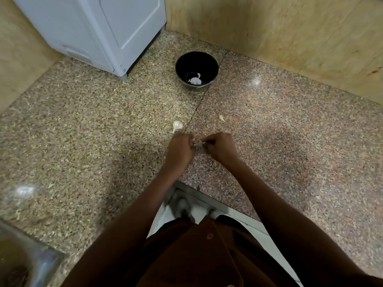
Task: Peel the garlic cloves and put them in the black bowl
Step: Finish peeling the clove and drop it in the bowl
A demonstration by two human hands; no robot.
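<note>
My left hand (180, 149) and my right hand (220, 147) are curled close together over the granite counter, pinching a small garlic clove (202, 143) between their fingertips; most of it is hidden. A garlic bulb (177, 125) with a stem lies just beyond my left hand. One loose clove (221, 117) lies farther right. The black bowl (196, 59) stands at the back of the counter with a pale reflection inside; I cannot tell whether it holds cloves.
A white appliance (99, 27) stands at the back left. Tiled walls (290, 34) close the corner behind the bowl. The counter edge (207, 195) is near my body, and a steel sink (24, 257) shows at the bottom left.
</note>
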